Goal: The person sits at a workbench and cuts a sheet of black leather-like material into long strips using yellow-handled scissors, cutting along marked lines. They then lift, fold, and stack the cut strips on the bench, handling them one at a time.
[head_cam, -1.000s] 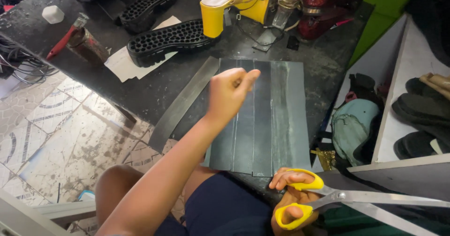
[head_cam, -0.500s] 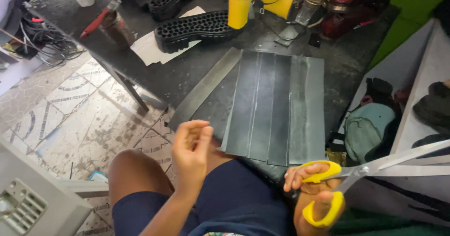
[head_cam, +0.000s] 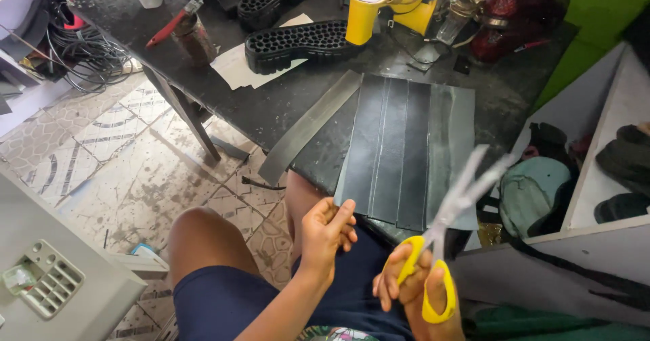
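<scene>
Your right hand (head_cam: 413, 293) grips the yellow-handled scissors (head_cam: 440, 246) low over your lap, fingers curled through the loops, blades parted and blurred, tips pointing up towards the dark sheet (head_cam: 406, 151) that overhangs the table (head_cam: 271, 104) edge. Your left hand (head_cam: 328, 229) hangs just left of the scissors, below the sheet's near edge, fingers loosely bent and holding nothing. A grey strip (head_cam: 308, 126) lies beside the sheet, with a black sole (head_cam: 298, 43) and a yellow tool (head_cam: 379, 6) farther back.
</scene>
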